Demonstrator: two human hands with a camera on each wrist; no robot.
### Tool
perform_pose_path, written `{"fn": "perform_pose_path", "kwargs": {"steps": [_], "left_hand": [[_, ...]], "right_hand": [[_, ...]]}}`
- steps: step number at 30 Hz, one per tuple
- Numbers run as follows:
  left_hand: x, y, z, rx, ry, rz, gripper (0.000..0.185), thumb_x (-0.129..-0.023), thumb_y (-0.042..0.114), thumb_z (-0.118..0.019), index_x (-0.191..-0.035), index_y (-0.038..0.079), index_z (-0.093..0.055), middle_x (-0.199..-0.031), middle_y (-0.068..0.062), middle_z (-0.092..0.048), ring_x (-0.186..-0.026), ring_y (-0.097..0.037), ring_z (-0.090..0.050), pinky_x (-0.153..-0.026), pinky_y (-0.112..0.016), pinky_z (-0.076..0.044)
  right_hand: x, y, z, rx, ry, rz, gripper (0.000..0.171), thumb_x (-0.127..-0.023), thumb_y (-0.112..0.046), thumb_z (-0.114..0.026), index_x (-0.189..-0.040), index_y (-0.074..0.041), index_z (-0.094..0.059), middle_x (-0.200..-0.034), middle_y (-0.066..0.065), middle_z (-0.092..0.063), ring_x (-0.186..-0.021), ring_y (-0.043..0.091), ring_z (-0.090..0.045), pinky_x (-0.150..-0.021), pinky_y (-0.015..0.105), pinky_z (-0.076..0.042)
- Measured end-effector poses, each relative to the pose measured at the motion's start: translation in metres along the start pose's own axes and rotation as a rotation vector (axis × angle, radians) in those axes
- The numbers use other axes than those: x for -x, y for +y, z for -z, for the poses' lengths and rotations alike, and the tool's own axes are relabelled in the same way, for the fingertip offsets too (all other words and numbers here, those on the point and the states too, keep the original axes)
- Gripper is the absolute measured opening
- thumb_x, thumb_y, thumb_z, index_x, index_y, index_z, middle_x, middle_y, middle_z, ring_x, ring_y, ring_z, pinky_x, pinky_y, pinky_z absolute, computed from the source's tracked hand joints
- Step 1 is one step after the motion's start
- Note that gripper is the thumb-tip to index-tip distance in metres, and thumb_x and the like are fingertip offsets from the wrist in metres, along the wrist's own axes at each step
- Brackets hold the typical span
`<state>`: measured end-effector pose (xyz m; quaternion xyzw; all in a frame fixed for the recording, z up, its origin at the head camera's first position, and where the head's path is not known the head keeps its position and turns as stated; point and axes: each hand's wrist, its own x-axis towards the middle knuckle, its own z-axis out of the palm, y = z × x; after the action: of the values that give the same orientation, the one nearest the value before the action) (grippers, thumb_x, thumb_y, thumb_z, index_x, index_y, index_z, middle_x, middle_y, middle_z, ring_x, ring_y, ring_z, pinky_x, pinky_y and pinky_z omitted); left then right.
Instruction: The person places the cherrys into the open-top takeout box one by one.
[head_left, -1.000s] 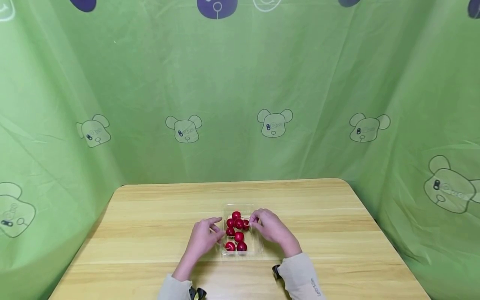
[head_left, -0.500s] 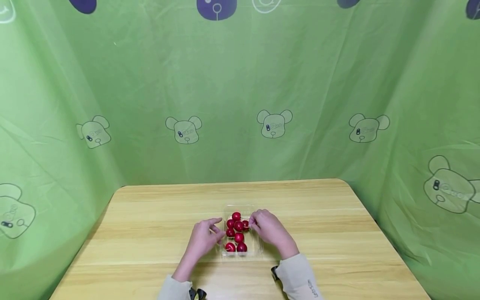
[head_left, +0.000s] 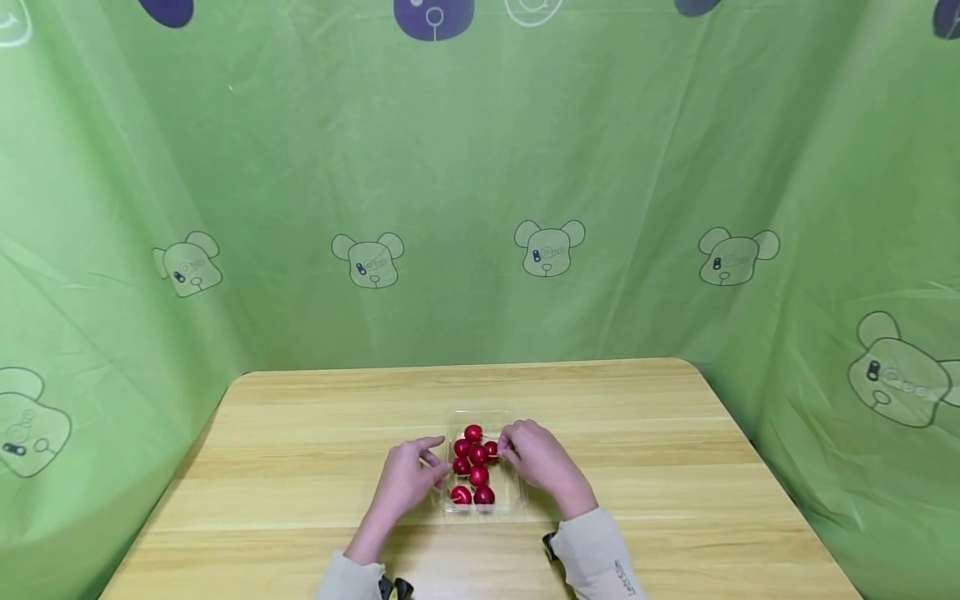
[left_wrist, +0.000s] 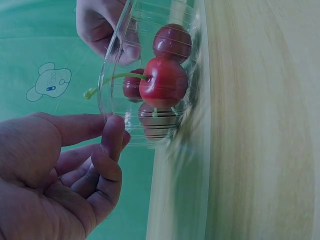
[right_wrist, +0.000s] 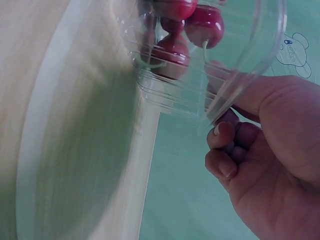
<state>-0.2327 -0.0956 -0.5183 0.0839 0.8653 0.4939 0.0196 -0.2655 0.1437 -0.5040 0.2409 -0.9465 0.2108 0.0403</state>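
- The clear plastic box (head_left: 483, 467) of cherries (head_left: 476, 463) sits low and centre in the head view, on the table (head_left: 300, 450); it holds a small heap of red fruit, one green stalk poking out toward the rim
- The left hand (head_left: 408, 477) rests its curled fingertips against the box's left wall, thumb on the rim; the right hand (head_left: 542, 460) pinches the right rim between thumb and bent fingers
- It looks like the step of getting hold of the box from both sides; the next move would call for an even, gentle squeeze, since the thin walls flex
- The table is pale wood grain; green cloth (head_left: 480, 208) printed with bear faces hangs behind and at both sides
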Motion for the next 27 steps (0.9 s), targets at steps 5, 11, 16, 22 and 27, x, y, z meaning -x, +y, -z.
{"fn": "perform_pose_path", "kwargs": {"steps": [5,11,16,22,27], "left_hand": [[0.0000,-0.0003,-0.0003,0.003,-0.005,0.005,0.052,-0.091,0.007,-0.077,-0.138,-0.006,-0.060,-0.082,-0.003,-0.074,-0.061,-0.020,-0.072,-0.044,-0.021,-0.048],[-0.0003,-0.0002,-0.0008,-0.001,-0.004,0.006,0.051,-0.091,0.007,-0.077,-0.138,-0.006,-0.060,-0.081,-0.003,-0.074,-0.061,-0.019,-0.071,-0.044,-0.022,-0.048],[-0.0002,0.0000,-0.0009,-0.001,-0.003,0.004,0.051,-0.091,0.007,-0.077,-0.138,-0.006,-0.060,-0.081,-0.002,-0.074,-0.061,-0.020,-0.072,-0.044,-0.022,-0.048],[0.0003,0.0000,-0.0007,-0.001,-0.005,0.002,0.052,-0.090,0.007,-0.077,-0.138,-0.006,-0.060,-0.081,-0.004,-0.074,-0.061,-0.021,-0.072,-0.045,-0.022,-0.050],[0.0003,0.0008,-0.0007,0.003,-0.006,0.005,0.052,-0.090,0.007,-0.077,-0.138,-0.006,-0.059,-0.082,-0.003,-0.074,-0.061,-0.022,-0.072,-0.044,-0.022,-0.049]], "right_hand": [[0.0003,0.0005,-0.0003,0.008,-0.003,0.005,0.012,-0.093,-0.008,-0.075,-0.084,-0.012,-0.068,-0.081,-0.003,-0.063,-0.082,0.015,-0.058,-0.078,0.036,-0.055],[0.0000,0.0008,-0.0004,0.008,-0.002,0.005,0.013,-0.093,-0.007,-0.075,-0.083,-0.012,-0.068,-0.080,-0.003,-0.063,-0.080,0.014,-0.058,-0.077,0.036,-0.055],[-0.0007,0.0007,-0.0008,0.011,-0.001,-0.003,0.012,-0.093,-0.008,-0.075,-0.084,-0.012,-0.068,-0.081,-0.003,-0.063,-0.080,0.014,-0.058,-0.077,0.035,-0.055],[-0.0015,-0.0001,-0.0008,0.016,0.006,0.000,0.015,-0.093,-0.008,-0.075,-0.081,-0.012,-0.068,-0.079,-0.003,-0.062,-0.079,0.014,-0.058,-0.076,0.036,-0.055],[-0.0016,0.0007,-0.0016,0.016,0.005,0.001,0.013,-0.092,-0.009,-0.077,-0.082,-0.012,-0.068,-0.081,-0.003,-0.064,-0.081,0.015,-0.059,-0.078,0.037,-0.056]]}}
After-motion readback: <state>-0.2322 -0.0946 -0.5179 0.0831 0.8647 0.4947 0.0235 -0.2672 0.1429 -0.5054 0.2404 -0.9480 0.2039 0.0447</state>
